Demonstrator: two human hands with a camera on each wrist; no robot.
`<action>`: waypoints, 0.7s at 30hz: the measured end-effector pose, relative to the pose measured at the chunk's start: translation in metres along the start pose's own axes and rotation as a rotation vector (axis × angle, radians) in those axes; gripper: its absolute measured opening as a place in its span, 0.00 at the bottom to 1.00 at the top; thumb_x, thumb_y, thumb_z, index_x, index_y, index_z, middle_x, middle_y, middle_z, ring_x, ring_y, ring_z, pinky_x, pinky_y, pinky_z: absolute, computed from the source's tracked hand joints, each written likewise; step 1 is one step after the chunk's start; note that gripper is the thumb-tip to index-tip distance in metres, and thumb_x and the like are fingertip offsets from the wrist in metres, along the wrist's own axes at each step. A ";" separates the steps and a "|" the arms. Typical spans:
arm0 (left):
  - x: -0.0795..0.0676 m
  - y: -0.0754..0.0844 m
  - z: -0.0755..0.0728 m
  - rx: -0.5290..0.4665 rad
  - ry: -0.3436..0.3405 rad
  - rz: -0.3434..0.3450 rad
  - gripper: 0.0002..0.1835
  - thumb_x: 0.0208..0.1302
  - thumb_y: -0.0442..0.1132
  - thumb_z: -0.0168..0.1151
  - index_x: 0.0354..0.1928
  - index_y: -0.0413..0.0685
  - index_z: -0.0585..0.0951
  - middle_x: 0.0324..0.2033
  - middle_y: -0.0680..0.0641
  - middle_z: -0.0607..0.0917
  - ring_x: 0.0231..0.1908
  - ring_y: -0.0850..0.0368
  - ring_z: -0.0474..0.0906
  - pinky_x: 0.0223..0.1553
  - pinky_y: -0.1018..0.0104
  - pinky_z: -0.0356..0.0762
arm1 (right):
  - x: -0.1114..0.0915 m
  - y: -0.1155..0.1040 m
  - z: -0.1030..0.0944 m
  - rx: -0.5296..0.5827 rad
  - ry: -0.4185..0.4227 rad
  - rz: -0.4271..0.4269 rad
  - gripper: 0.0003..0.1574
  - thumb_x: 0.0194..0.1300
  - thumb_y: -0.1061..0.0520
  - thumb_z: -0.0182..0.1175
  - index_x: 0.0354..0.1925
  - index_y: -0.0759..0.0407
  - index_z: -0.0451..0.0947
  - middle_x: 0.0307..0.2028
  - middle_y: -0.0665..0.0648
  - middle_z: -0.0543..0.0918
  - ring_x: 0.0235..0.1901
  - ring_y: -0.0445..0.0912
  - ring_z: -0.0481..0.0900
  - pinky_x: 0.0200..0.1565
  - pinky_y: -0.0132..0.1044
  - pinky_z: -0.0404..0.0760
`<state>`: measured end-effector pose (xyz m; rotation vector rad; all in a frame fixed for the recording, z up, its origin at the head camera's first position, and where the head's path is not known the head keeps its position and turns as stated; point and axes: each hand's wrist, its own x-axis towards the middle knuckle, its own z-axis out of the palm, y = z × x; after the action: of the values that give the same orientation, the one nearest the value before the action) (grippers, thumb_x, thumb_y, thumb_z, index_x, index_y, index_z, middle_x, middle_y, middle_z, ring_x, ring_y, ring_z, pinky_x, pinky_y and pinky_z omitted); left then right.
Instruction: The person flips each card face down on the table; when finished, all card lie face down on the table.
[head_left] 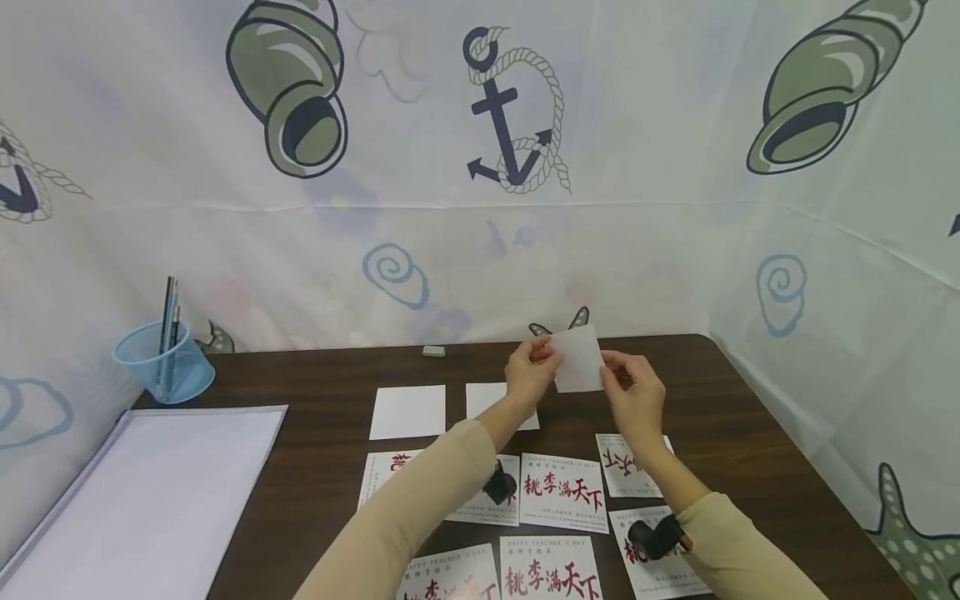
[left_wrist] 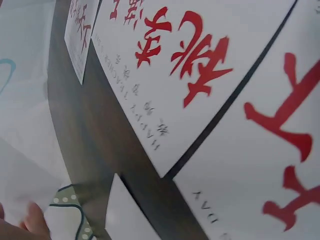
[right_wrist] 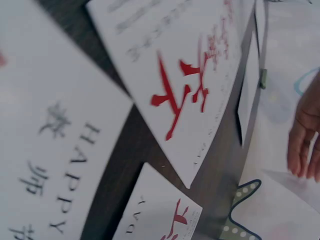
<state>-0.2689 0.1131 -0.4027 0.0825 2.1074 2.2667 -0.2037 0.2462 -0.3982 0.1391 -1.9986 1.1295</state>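
In the head view, a white card (head_left: 578, 362) is held up over the far part of the brown table, its blank side showing. Its left edge is pinched between the thumb and fingers of my left hand (head_left: 532, 371). My right hand (head_left: 636, 398) pinches the opposite edge. Below, a blank white card (head_left: 483, 398) lies partly behind my left wrist, with another blank card (head_left: 407, 412) to its left. Nearer me are several cards with red characters, such as one printed card (head_left: 564, 493) below the hands; my forearms cover parts of some.
At the left, a light-blue cup (head_left: 187, 375) of pencils stands behind a large white pad (head_left: 150, 500). A small eraser (head_left: 433, 352) lies at the table's back edge. Patterned white cloth (head_left: 637, 250) hangs behind and beside the table.
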 end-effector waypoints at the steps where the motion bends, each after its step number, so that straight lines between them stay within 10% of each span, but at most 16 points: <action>1: 0.000 -0.001 -0.002 0.019 0.024 0.002 0.20 0.57 0.32 0.65 0.53 0.42 0.78 0.43 0.43 0.82 0.42 0.54 0.81 0.41 0.66 0.80 | 0.001 0.000 0.000 0.011 0.009 0.037 0.09 0.55 0.73 0.61 0.37 0.71 0.81 0.31 0.64 0.79 0.29 0.33 0.72 0.32 0.14 0.70; 12: -0.001 -0.012 -0.011 0.025 0.055 -0.048 0.20 0.52 0.25 0.66 0.50 0.44 0.80 0.33 0.46 0.82 0.30 0.63 0.79 0.27 0.73 0.77 | 0.009 0.024 -0.006 0.108 -0.005 0.434 0.11 0.60 0.69 0.60 0.43 0.70 0.80 0.30 0.52 0.78 0.29 0.34 0.71 0.30 0.19 0.70; 21: -0.007 -0.020 -0.009 0.183 -0.021 -0.023 0.24 0.51 0.22 0.65 0.53 0.38 0.79 0.36 0.41 0.82 0.32 0.58 0.81 0.32 0.72 0.80 | 0.009 0.049 -0.020 -0.077 -0.250 0.573 0.17 0.61 0.66 0.60 0.50 0.67 0.77 0.34 0.56 0.77 0.31 0.38 0.70 0.29 0.21 0.71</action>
<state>-0.2631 0.1050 -0.4239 0.0877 2.2872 2.0460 -0.2203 0.2930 -0.4190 -0.3734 -2.3815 1.4362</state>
